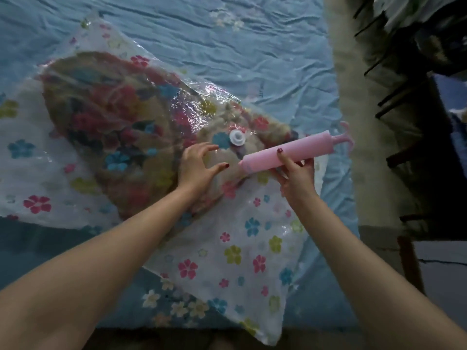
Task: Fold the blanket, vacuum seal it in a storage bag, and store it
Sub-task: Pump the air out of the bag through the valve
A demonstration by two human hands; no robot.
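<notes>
Gripping the pink pump (283, 154) crosswise, right hand (295, 180) aims its nozzle leftward; left hand (195, 168) spread.

We have one view only: a head-worn wide-angle camera, looking forward and steeply down onto the bed (252, 51). It sits close, so both forearms enter from the bottom edge and reach mid-frame. Wide lens bends the edges. The right side catches a floor strip (353, 122) and dark furniture (417, 72). No second view, so no overlap.
</notes>
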